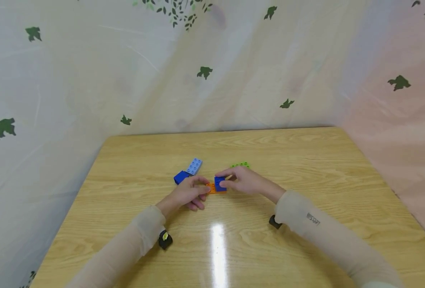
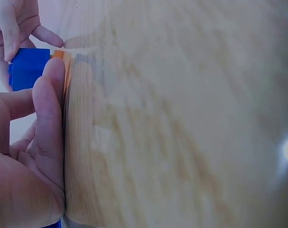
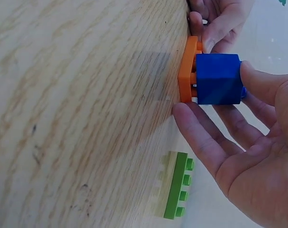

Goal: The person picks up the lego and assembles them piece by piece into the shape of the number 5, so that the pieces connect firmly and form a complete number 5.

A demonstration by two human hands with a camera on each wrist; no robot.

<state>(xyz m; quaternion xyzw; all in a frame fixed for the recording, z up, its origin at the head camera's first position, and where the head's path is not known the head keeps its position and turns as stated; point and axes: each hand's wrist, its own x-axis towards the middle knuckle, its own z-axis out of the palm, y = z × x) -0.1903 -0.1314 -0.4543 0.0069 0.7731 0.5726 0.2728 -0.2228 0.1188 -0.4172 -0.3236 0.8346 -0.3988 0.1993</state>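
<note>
"Nearest first: the hands?"

"Left hand (image 1: 188, 193): thumb and finger closed on the left end of the orange studded plate (image 3: 185, 76). Right hand (image 1: 242, 180): thumb and fingers pinch a dark-blue brick (image 3: 218, 79) over that plate, studs showing between."

"Farther?"

"Left of the plate, another blue block (image 1: 180, 177); beyond-left, a light-blue studded brick (image 1: 194, 166); beyond-right, a lime-green studded piece (image 3: 176, 186)."

Two dark blue building bricks (image 3: 218, 78), one orange brick (image 3: 185, 73) between the fingers (image 3: 200, 128), one light blue brick (image 1: 194, 166) and one lime-green brick (image 3: 176, 187) beyond them.
</note>
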